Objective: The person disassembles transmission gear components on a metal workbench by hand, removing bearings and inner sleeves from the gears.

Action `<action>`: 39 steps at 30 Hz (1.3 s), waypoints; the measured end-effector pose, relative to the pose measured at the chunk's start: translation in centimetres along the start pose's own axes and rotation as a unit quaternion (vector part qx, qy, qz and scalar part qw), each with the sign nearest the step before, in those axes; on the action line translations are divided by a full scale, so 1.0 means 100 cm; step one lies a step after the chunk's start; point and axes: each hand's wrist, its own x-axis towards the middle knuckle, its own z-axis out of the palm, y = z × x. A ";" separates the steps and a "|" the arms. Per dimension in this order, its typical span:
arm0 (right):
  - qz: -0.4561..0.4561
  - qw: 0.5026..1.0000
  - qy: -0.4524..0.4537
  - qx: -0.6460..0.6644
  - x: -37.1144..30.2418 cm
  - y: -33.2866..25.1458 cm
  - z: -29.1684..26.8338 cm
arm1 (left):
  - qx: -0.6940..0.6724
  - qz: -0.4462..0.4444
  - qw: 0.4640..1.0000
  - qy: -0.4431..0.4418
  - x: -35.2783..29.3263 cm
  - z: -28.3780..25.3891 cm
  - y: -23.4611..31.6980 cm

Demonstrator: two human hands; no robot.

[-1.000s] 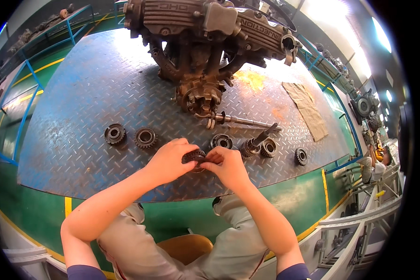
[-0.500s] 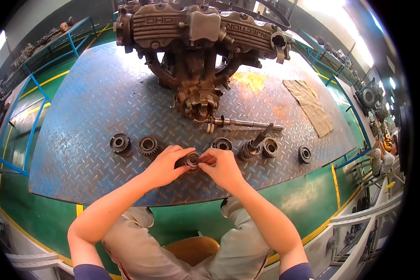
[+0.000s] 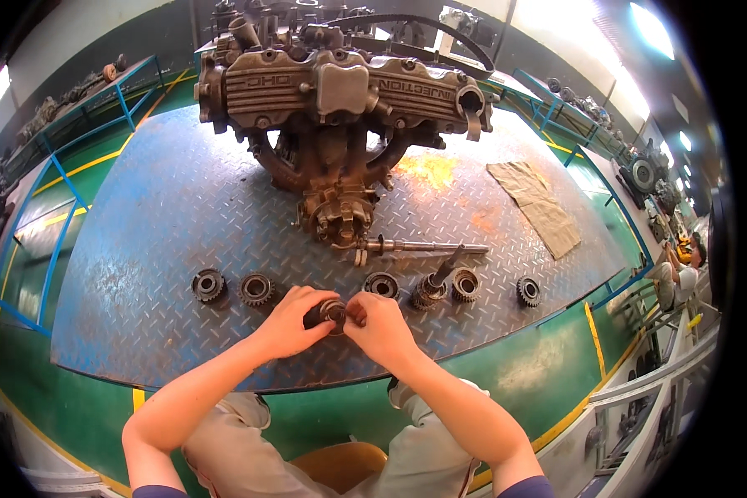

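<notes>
Near the front edge of the metal table [image 3: 183,349], my left hand [image 3: 295,324] is closed around a dark metal gear [image 3: 330,312], thumb on the near side and fingers over the far side. From the right, the bent fingers of my right hand [image 3: 379,326] press together at the gear's rim; whether they pinch a smaller part there is hidden. Two gears, one at the far left [image 3: 208,285] and another beside it [image 3: 257,289], lie left of my hands. Just beyond my right hand sits a ring-shaped gear [image 3: 381,285].
Farther right are a gear with an upright shaft [image 3: 429,294], a toothed gear [image 3: 465,285] and a smaller gear [image 3: 529,291]. A long shaft [image 3: 432,247] lies behind them, before a large engine [image 3: 340,91]. A brown cloth [image 3: 537,207] is at right.
The view has tilted up, so table and engine appear lower. Both hands stay at the gear, which has turned a little and shows more of its dark side.
</notes>
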 end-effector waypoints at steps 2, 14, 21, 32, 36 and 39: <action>0.035 0.999 0.013 0.022 0.000 0.000 -0.004 | 0.009 0.012 1.000 -0.001 0.000 0.001 -0.001; 0.062 0.992 -0.052 0.093 0.010 0.006 -0.022 | 0.015 0.031 0.999 -0.035 -0.001 -0.002 0.004; 0.047 0.992 -0.063 0.096 0.010 0.014 -0.022 | 0.011 0.044 0.998 -0.036 -0.002 -0.003 0.003; 0.069 0.989 -0.078 0.103 0.016 0.013 -0.026 | -0.003 0.038 0.998 -0.044 -0.002 -0.005 0.002; 0.077 0.990 -0.073 0.096 0.015 0.010 -0.023 | -0.011 0.027 0.999 -0.044 -0.003 -0.005 0.003; 0.069 0.992 -0.068 0.086 0.016 0.011 -0.020 | -0.013 0.036 0.999 -0.035 -0.004 -0.005 0.004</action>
